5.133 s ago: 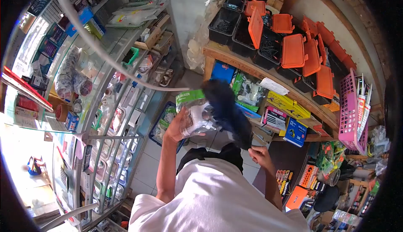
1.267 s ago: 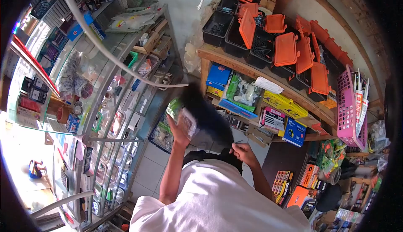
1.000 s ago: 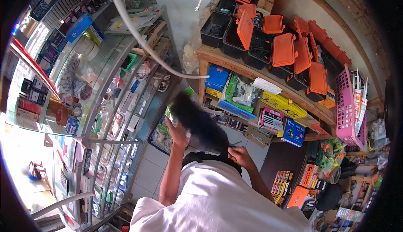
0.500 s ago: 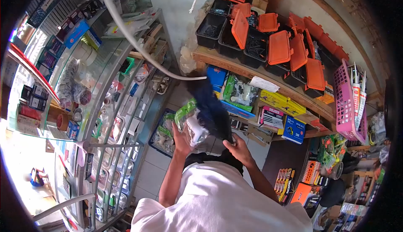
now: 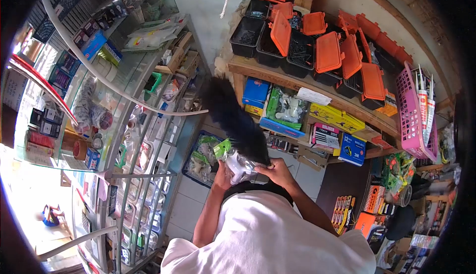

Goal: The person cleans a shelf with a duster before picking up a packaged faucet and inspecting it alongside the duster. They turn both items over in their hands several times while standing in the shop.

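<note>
A clear plastic packet (image 5: 239,167) with a green header and white parts inside is gripped by my left hand (image 5: 223,176), close in front of my waist. My right hand (image 5: 278,172) is closed around the near end of a dark feather duster (image 5: 237,120). The duster slants away to the upper left, its feathers overlapping the packet's far edge in this view. Beyond my left hand, a dark blue basket (image 5: 191,172) on the floor holds more green-topped packets.
Glass display shelves (image 5: 141,140) stand at my left. Ahead, a wooden shelf (image 5: 297,80) bears black bins with orange lids (image 5: 329,51). A pink basket (image 5: 407,108) with sealant tubes is at the right. A pale hose (image 5: 114,85) hangs across the upper left.
The duster has swung left, its far end now farther from the wooden shelf. My left hand has brought the packet lower and nearer my body, and my hands are closer together.
</note>
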Available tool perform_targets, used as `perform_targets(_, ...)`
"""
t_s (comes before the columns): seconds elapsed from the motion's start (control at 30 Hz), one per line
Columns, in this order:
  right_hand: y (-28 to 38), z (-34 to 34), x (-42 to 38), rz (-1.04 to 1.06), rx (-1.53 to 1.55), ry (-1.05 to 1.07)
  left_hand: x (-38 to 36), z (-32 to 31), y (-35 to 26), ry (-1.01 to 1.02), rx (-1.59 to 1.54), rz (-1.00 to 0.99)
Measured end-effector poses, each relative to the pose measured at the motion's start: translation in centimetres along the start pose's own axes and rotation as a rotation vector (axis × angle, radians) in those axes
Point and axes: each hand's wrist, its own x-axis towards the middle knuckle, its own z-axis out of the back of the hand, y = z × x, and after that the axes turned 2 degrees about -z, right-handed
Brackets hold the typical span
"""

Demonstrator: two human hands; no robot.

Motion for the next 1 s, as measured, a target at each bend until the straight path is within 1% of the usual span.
perform_targets(0.07,0.9,0.6,-0.1,-0.107,-0.049,0.05,0.1,-0.1,0.2,0.012,0.056,-0.004)
perform_targets(0.13,0.9,0.8,-0.1,-0.086,-0.069,0.032,0.6,-0.8,0.4,-0.076,0.124,-0.009)
perform_targets(0.17,0.9,0.8,-0.2,-0.065,-0.09,0.019,0.7,-1.3,0.3,-0.075,0.126,-0.005)
perform_targets(0.2,1.0,0.8,-0.3,-0.066,-0.088,0.016,0.9,-1.8,0.2,0.047,0.386,-0.1)
perform_targets(0.27,2.0,1.1,-0.5,-0.045,-0.3,-0.017,1.5,-1.9,0.6,0.177,0.649,-0.192)
perform_targets(0.3,2.6,1.0,-0.6,-0.048,-0.295,-0.026,1.9,-1.4,1.0,-0.032,0.609,0.017)
perform_targets(0.33,3.2,0.9,-0.7,-0.025,-0.386,-0.062,2.1,-1.1,1.2,-0.241,0.563,0.226)
perform_targets(0.37,3.5,0.7,-0.8,-0.004,-0.478,-0.098,2.0,-0.6,1.4,-0.102,0.579,0.239)
perform_targets(0.4,3.6,0.6,-0.9,-0.01,-0.474,-0.109,2.1,-0.4,2.1,-0.096,0.586,0.248)
perform_targets(0.47,3.7,0.3,-1.1,-0.009,-0.62,-0.1,2.3,-0.6,3.4,0.095,0.411,0.176)
perform_targets(0.5,3.4,-0.1,-1.2,-0.011,-0.617,-0.106,2.6,-0.5,3.6,0.099,0.415,0.181)
perform_targets(0.57,2.7,-1.1,-1.8,0.049,-0.74,-0.057,2.9,-1.3,3.3,0.232,0.446,0.128)
perform_targets(0.6,2.4,-1.6,-1.9,0.048,-0.74,-0.06,3.5,-0.1,3.7,0.234,0.447,0.13)
perform_targets(0.63,2.7,-2.2,-1.9,0.028,-0.697,-0.021,3.8,-0.6,3.2,0.186,0.446,-0.063)
perform_targets(0.67,2.9,-2.6,-1.9,0.006,-0.653,0.018,3.5,-1.0,3.2,0.058,0.101,-0.028)
perform_targets(0.7,3.2,-2.9,-2.0,0.007,-0.569,0.046,3.0,-1.4,3.1,-0.072,-0.248,-0.034)
perform_targets(0.73,3.7,-2.6,-2.0,0.003,-0.568,0.048,2.9,-0.8,2.8,-0.076,-0.249,-0.032)
perform_targets(0.8,4.4,-2.3,-2.2,0.078,-0.397,0.188,3.1,1.9,2.2,0.321,-0.346,-0.044)
perform_targets(0.83,4.7,-2.2,-2.6,0.077,-0.396,0.194,3.0,1.9,2.2,0.341,-0.278,-0.147)
perform_targets(0.87,5.0,-1.7,-3.0,0.072,-0.197,0.199,2.9,1.8,2.1,0.353,-0.211,-0.251)
perform_targets(0.9,4.9,-1.2,-3.5,0.065,0.001,0.204,2.8,1.9,1.7,0.266,-0.231,-0.255)
perform_targets(1.0,1.6,1.1,-5.4,0.01,-0.083,0.212,1.8,-4.7,-2.9,0.002,-0.3,-0.275)
